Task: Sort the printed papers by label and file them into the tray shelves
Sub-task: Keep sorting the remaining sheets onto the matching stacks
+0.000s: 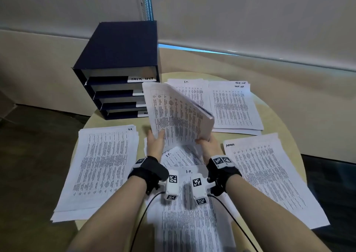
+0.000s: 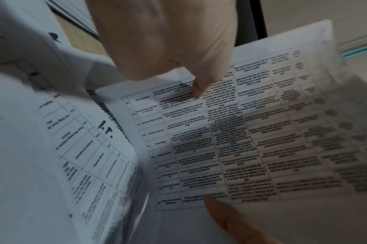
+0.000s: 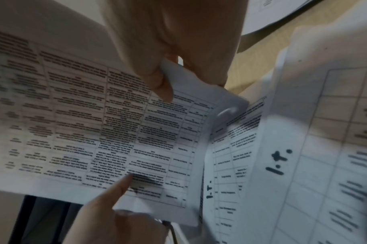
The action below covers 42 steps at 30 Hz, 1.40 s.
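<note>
A thick stack of printed papers (image 1: 179,114) is raised above the middle of the bench (image 1: 289,120), tilted with its top edge leaning away toward the tray shelves (image 1: 117,68). Both hands hold it by the lower edge. The left hand (image 1: 155,142) has its grip closed on the lower left corner, thumb on the printed face and the fingers behind the sheets; in the left wrist view the thumb (image 2: 201,82) presses the table of text. The right hand (image 1: 209,142) has its grip clamped on the lower right corner, where the right wrist view shows the corner pinched between thumb (image 3: 161,85) and fingers. Directly beneath the raised stack lie sheets marked "I.T." (image 1: 181,155), fanned out and curling, reaching back toward the person. To the left lies a pile marked "A.R" (image 1: 102,167); to the right, a pile marked "ADMIN" (image 1: 269,174). Beyond it, at the far right, sits a pile marked "TASK LIST" (image 1: 235,105), with another "I.T." pile (image 1: 187,89) beside it, partly hidden by the raised stack. The tray shelves stand at the far left edge of the bench, the top label reading "TASK LIST".
</note>
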Motion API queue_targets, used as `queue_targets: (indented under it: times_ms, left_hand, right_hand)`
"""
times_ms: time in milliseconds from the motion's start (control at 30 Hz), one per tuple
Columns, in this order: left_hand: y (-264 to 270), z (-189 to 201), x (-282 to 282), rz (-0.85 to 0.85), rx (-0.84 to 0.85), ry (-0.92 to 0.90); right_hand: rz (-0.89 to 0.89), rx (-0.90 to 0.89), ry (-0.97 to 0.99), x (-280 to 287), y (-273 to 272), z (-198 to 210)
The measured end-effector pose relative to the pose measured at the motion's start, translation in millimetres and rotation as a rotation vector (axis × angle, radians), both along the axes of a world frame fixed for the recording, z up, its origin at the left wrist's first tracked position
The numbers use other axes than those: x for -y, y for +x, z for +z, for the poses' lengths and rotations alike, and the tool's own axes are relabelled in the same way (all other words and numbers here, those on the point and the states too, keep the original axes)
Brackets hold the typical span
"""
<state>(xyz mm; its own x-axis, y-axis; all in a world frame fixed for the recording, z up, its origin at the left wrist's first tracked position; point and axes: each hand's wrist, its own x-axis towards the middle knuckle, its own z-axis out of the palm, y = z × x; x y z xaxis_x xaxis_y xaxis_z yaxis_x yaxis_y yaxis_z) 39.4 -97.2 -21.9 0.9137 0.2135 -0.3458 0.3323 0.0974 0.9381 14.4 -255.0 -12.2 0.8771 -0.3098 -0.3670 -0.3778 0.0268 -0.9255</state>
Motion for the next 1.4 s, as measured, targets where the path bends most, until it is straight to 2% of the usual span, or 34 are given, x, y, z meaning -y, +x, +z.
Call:
queue_targets:
  times_ms: [133, 200, 267, 367, 433, 467, 533, 567, 633, 867, 1067, 1133, 1200, 1300, 1400]
  left_hand:
    - [-5.5, 9.8, -1.9, -0.032, 0.071, 0.076]
    - [-6.8, 13.7, -4.1, -0.075, 0.131, 0.077]
    - [-6.3, 15.3, -5.6, -0.108, 0.159, 0.194]
    - [-18.1, 12.9, -8.6, -0.194, 0.166, 0.386]
    - [-32.3, 4.2, -9.5, -0.402, 0.148, 0.482]
    - [-38.0, -2.4, -11.1, -0.565, 0.12, 0.574]
    - [-46.0, -14.2, -12.9, -0.917, 0.121, 0.87]
    - [-47.0, -20.0, -13.1, -1.036, 0.143, 0.985]
    - [-43.6, -28.5, -12.1, -1.145, 0.116, 1.093]
    - [-25.6, -38.7, -9.0, -1.26, 0.13, 1.175]
    - [-21.1, -42.1, -11.3, -1.243, 0.135, 1.159]
    - [-21.8, -39.1, -11.7, -1.205, 0.127, 1.137]
    - [-22.7, -34.0, -12.3, -1.169, 0.095, 1.086]
    - [-23.1, -26.1, -16.4, -1.146, 0.061, 1.036]
    - [-21.6, -20.9, -22.7, -1.133, 0.04, 1.013]
  right_hand:
    - [0.03, -0.051, -0.297, 5.1, -9.2, -6.0]
    - [0.053, -0.056, -0.305, 13.0, -13.2, -4.8]
    - [0.062, -0.039, -0.242, 26.1, -13.7, -3.9]
    - [-0.023, -0.048, -0.23, 59.8, -5.3, -3.1]
    - [-0.091, -0.061, -0.249, 91.5, 6.0, -4.0]
    - [-0.111, -0.078, -0.26, 109.0, 12.7, -4.5]
    - [-0.126, -0.126, -0.261, 142.5, 26.9, -5.2]
    - [-0.14, -0.145, -0.239, 157.8, 33.8, -4.9]
    - [-0.199, -0.182, -0.184, 185.6, 49.9, -6.8]
    - [-0.242, -0.26, -0.2, 220.2, 95.1, -2.4]
    - [-0.249, -0.287, -0.269, 222.5, 111.4, 1.6]
    - [-0.262, -0.285, -0.439, 211.9, 103.4, -0.6]
    - [-0.168, -0.218, -0.608, 185.5, 82.8, 1.3]
    - [0.214, -0.064, -0.512, 135.5, 36.6, -0.3]
    - [0.553, -0.055, -0.516, 99.2, -10.6, -14.9]
